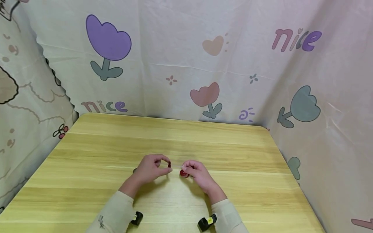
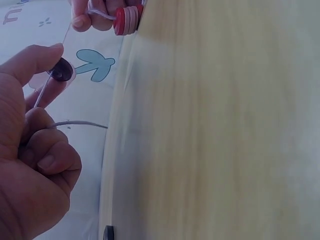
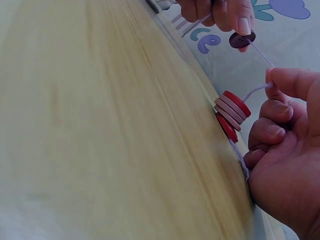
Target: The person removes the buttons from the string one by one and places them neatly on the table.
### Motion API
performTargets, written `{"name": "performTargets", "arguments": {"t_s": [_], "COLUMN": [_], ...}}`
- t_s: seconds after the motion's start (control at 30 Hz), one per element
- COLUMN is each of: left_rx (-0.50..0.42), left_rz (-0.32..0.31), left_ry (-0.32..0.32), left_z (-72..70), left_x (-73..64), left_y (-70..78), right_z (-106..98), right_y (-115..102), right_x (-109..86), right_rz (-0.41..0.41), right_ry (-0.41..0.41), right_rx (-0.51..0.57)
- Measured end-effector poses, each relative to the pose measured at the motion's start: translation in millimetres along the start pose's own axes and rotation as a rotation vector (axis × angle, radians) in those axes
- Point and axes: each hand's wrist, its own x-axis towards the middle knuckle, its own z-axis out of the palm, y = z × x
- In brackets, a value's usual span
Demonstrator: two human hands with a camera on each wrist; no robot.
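Observation:
My left hand (image 1: 151,168) pinches a dark button (image 2: 62,70) between thumb and index finger. A pale lilac string (image 2: 42,93) runs through that button, and the other left fingers are curled over the string. Facing it, my right hand (image 1: 200,174) pinches the string between thumb and index finger, its other fingers curled in. Below the right fingertips, a stack of red and pink buttons (image 3: 231,111) is threaded on the string, close to the tabletop. Between the two hands the string (image 3: 261,54) is stretched straight.
The wood-grain table (image 1: 250,152) reaches back to a printed cloth backdrop (image 1: 169,48). A small dark thing (image 1: 134,170) lies beside the left wrist, partly hidden. Black devices (image 1: 207,222) are worn at both sleeves.

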Motion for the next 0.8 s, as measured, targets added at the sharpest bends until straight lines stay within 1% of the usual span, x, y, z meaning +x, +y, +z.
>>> {"name": "performTargets", "arguments": {"t_s": [0.1,0.33,0.57,0.8], "left_rx": [0.006,0.003,0.01,0.017], "left_rz": [-0.003,0.011,-0.018,-0.014], "left_ry": [0.008,0.021,0.04,0.05], "left_z": [-2.2,-6.4,-13.0,-19.3], "left_x": [-0.4,-1.9,-4.3,-7.6], "left_y": [-0.9,-4.0,-9.8,-13.2], "right_z": [0,0,-1,-1], "right_y": [0,-1,0,0], "right_x": [0.2,0.2,-0.3,-0.6], "right_rz": [0.002,-0.001,-0.003,-0.002], "right_ry": [0.0,0.004,0.0,0.004], "right_rx": [-0.003,-0.01,-0.002,-0.007]}}
